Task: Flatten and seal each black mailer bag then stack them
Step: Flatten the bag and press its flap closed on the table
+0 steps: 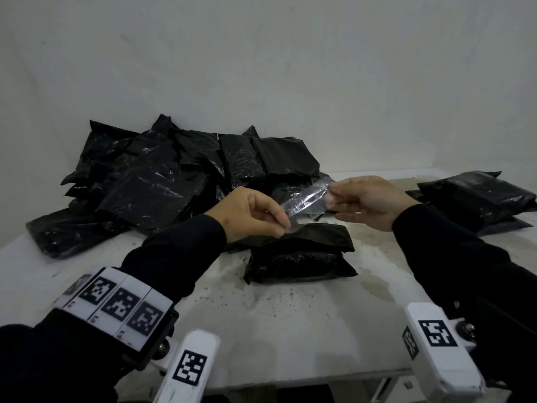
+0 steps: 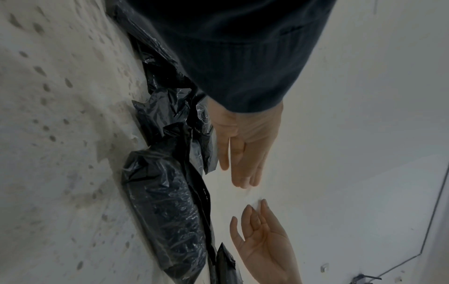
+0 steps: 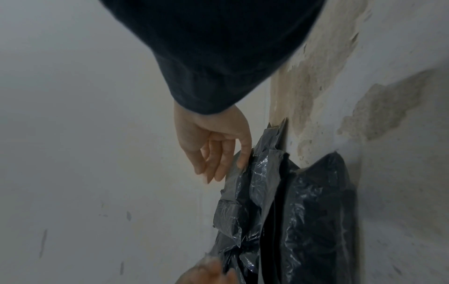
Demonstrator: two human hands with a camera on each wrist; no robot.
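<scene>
Two hands meet above the middle of the surface (image 1: 290,330), each pinching one end of a clear strip (image 1: 308,199). Left hand (image 1: 250,212): grip narrow, thumb and forefinger closed on the strip's lower, near end. Right hand (image 1: 369,200): grip likewise narrow, fingertips closed on the upper, far end. Strip is thin, transparent, glossy film, stretched slantwise between the two hands, clear of the surface.

Directly beneath the hands lies one black mailer bag (image 1: 299,257), filled, pillow-shaped, of crinkled shiny plastic; its top flap stands partly raised under the left hand. It rests near the centre of the surface, apart from the other bags.

Behind it, toward the far left corner, a loose heap of black bags (image 1: 174,175) lies in disorder, overlapping, edges turned up, crowding the space just beyond the hands. At the far right edge, a lower stack of bags (image 1: 476,199) lies flat, one on another.

Surface is pale, stained and speckled with dark marks. Dark sleeves cover both forearms; white tagged bands (image 1: 122,303) with square printed codes sit on them.
</scene>
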